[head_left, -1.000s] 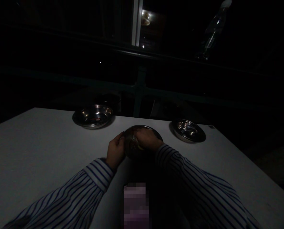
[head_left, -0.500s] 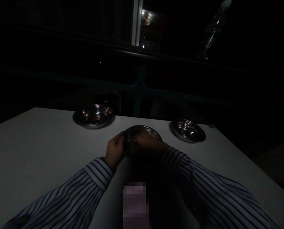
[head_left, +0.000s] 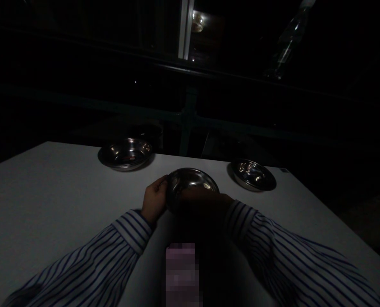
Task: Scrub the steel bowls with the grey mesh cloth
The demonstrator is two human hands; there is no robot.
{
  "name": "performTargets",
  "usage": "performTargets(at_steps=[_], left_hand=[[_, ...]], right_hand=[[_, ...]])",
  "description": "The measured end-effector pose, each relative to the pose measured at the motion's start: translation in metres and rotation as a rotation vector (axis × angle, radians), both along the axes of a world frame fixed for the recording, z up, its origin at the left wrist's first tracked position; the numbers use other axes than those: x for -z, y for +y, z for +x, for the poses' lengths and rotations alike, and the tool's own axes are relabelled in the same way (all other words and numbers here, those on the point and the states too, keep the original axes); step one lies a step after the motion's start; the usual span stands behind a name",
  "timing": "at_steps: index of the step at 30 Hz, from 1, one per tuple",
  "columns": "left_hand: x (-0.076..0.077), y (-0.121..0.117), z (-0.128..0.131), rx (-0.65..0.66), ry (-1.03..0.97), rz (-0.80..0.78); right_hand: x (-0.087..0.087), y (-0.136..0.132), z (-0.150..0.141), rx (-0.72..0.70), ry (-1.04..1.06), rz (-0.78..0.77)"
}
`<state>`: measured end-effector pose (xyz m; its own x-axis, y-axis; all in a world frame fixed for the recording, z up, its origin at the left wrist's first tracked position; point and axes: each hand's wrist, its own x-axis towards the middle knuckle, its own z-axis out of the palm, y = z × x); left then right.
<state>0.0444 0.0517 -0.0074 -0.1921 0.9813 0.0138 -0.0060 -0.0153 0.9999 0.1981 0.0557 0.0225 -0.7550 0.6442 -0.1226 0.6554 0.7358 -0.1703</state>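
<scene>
A shiny metal bowl [head_left: 193, 175] is in the middle of the view, over the near side of the white table. My left hand [head_left: 154, 198] grips its left rim, thumb on the edge and fingers around the outside. My right hand [head_left: 201, 202] reaches across the bowl's near part, in deep shadow. Its fingers are too dark to make out, and so is anything they may hold. The bowl's near side is hidden behind this hand and its shadow.
On the white table [head_left: 65, 200], a wide metal bowl [head_left: 126, 154] stands at the back left with a small reddish thing inside. Another metal bowl [head_left: 253, 175] stands at the back right. Beyond the table, a clear bottle [head_left: 287, 49] stands on a dark ledge.
My right hand has moved toward me inside the bowl, and more of the bowl's far inner wall shows. My left hand keeps its hold on the rim.
</scene>
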Motion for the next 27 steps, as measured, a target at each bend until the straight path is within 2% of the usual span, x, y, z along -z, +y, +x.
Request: performTargets(at_steps=[7,13,19,22,27], left_hand=[[0.006,-0.002,0.002,-0.024,-0.059,0.005],[0.006,-0.002,0.001,-0.039,-0.042,0.013],[-0.001,-0.002,0.001,-0.01,-0.01,0.017],[0.0,0.0,0.0,-0.029,0.018,0.021],[0.003,0.002,-0.002,-0.086,0.046,0.03]], right_hand=[[-0.011,0.018,-0.015,0.147,-0.001,0.141],[-0.007,0.024,-0.01,0.187,-0.023,0.146],[-0.003,0.038,0.0,0.369,-0.045,0.211],[-0.003,0.036,-0.01,0.318,-0.018,0.208],[-0.008,0.023,-0.028,0.074,0.009,0.084]])
